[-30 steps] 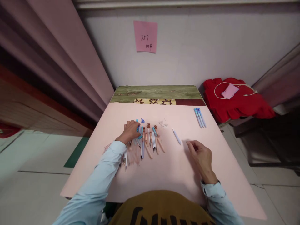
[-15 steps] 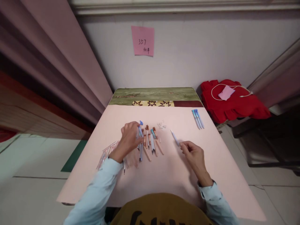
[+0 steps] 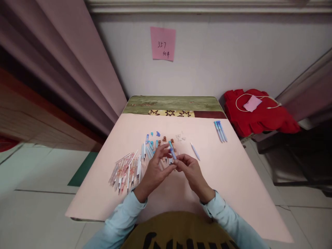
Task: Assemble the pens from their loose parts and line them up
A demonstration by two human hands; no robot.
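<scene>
Both hands meet over the middle of the table around a short blue pen barrel piece (image 3: 173, 153). My right hand (image 3: 192, 172) pinches its lower end between thumb and fingers. My left hand (image 3: 157, 166) has its fingertips at the upper part, thumb below. Just right of the hands lies a pale blue pen body (image 3: 195, 152) with a white tip, untouched. Behind and left of my fingers are loose pen parts: a blue barrel (image 3: 147, 139), brown toppers (image 3: 164, 139), a blue topper (image 3: 158, 133) and several refills (image 3: 138, 166); my hands hide some of them.
Three blue pens (image 3: 220, 131) lie side by side at the far right. Small clear pieces (image 3: 180, 137) sit behind the hands. A heap of pinkish pen parts (image 3: 123, 171) is on the left. Beyond the table's right edge, a red cloth (image 3: 261, 119) carries a white cable.
My right hand has let go of the pale blue pen body, now on the table, and moved left. My left hand has come right from the pile, bringing the blue barrel piece.
</scene>
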